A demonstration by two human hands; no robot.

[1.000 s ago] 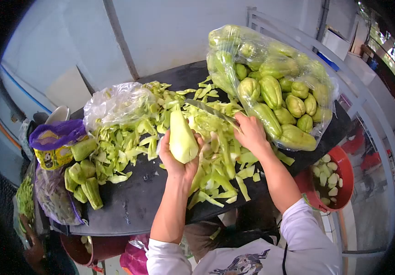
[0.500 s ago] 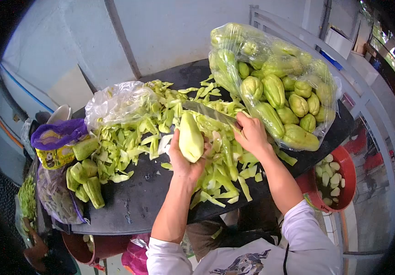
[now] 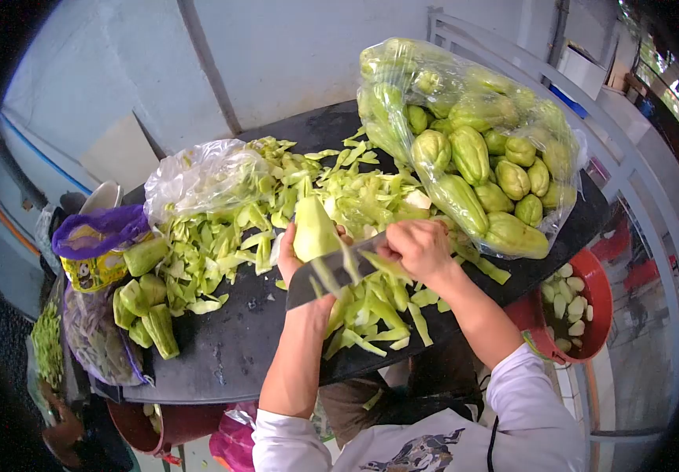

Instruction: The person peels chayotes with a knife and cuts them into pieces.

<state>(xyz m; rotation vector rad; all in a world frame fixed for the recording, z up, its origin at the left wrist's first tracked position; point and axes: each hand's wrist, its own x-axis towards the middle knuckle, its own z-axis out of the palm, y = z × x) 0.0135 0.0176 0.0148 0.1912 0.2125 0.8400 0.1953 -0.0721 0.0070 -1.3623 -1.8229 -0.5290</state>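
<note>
In my left hand is a pale, peeled-looking chayote, held upright with my fingers wrapped round its sides. My right hand grips a wide-bladed knife; its handle is hidden in my fist. The blade lies across the chayote's lower end and over my left wrist, with strips of green peel on or in front of it. Under and around both hands spreads a heap of peel strips on the dark table.
A clear plastic bag of whole chayotes fills the table's back right. Another plastic bag, several green chayotes and a purple-rimmed mesh bag lie left. Red buckets with pale pieces in water stand below right, beside a metal railing.
The knife has swept down and toward me, from beyond the chayote to across its near end. My right hand came lower and left; the chayote shifted slightly left.
</note>
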